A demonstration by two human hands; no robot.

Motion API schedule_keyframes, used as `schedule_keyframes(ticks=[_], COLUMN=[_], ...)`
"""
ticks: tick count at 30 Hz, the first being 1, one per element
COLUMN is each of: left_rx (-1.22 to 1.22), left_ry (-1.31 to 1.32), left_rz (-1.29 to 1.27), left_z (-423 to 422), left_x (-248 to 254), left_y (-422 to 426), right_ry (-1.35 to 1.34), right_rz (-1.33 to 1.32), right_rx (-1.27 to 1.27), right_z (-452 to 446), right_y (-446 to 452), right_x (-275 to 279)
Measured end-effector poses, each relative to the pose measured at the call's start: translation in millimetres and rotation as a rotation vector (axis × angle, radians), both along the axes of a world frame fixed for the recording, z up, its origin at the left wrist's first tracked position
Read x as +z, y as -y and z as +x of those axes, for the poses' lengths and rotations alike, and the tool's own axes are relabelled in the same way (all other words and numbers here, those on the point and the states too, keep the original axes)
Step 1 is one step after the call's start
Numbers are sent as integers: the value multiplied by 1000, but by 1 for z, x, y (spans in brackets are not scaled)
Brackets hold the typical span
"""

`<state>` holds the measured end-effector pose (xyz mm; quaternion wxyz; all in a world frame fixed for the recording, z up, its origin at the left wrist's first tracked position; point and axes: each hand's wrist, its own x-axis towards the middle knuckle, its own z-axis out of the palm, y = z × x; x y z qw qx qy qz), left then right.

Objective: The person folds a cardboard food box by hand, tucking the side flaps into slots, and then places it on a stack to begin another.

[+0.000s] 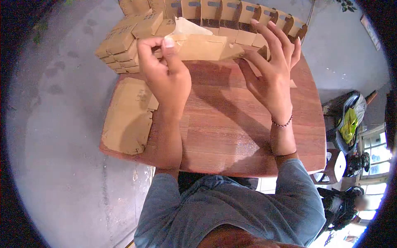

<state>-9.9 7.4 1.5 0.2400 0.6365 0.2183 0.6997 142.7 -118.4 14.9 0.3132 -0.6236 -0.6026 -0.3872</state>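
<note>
A partly folded brown cardboard box [202,47] is held up above the far part of the wooden table [231,136]. My left hand [165,74] grips its left end, thumb on the near face and fingers curled behind. At the right end, a pointed corner sits between the thumb and index finger of my right hand [273,70], whose other fingers are spread upward. A pale flap [190,27] rises behind the near panel. The underside and the inside of the box are hidden.
Flat cardboard blanks [128,115] lie on the table's left side. Stacked folded cartons [124,41] stand at the back left. A row of upright cartons with handle slots [229,16] lines the far edge. A person [341,206], a chair [333,165] and windows are at right.
</note>
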Motion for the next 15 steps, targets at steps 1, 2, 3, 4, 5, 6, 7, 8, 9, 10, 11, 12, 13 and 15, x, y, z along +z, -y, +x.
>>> schedule_keyframes(ticks=[1, 2, 3, 4, 5, 6, 7, 8, 9, 10, 11, 12, 13, 15], left_rx=[-6, -9, -26, -44, -47, -79, -111, -113, -12, 89, 89, 75, 60, -123], left_ry=[-57, -58, -200, -341, -343, -431, -518, -519, -494, -468, -469, -457, -443, -569], left_rz=[0, 1, -20, -40, -40, -39, -39, -40, 70, 179, 178, 316, 454, 426], left_z=[0, -2, -5, -7, -8, -9, -9, -7, -3, -1, 2, 4, 6, -1], left_x=[-1, -1, 1, 1, 2, 3, 3, 2, 0, -1, 0, 0, 1, -1], left_y=[-2, -2, 0, 0, -1, -2, -2, -3, -5, -7, -10, -14, -16, -12], right_ry=[12, 10, 30, 51, 48, 58, 69, 68, 82, 95, 95, 92, 89, 86], right_rz=[5, 5, -43, -93, -93, -167, -241, -242, -271, -300, -302, -326, -350, -372], right_rx=[22, 20, 52, 83, 81, 115, 151, 149, 154, 160, 160, 177, 194, 181], right_z=[2, 5, 9, 12, 15, 17, 19, 19, 19, 18, 17, 16, 15, 11], right_y=[1, 2, 5, 7, 9, 11, 12, 12, 13, 14, 14, 15, 16, 18], right_x=[1, 3, 5, 7, 9, 10, 11, 10, 10, 10, 9, 9, 10, 10])
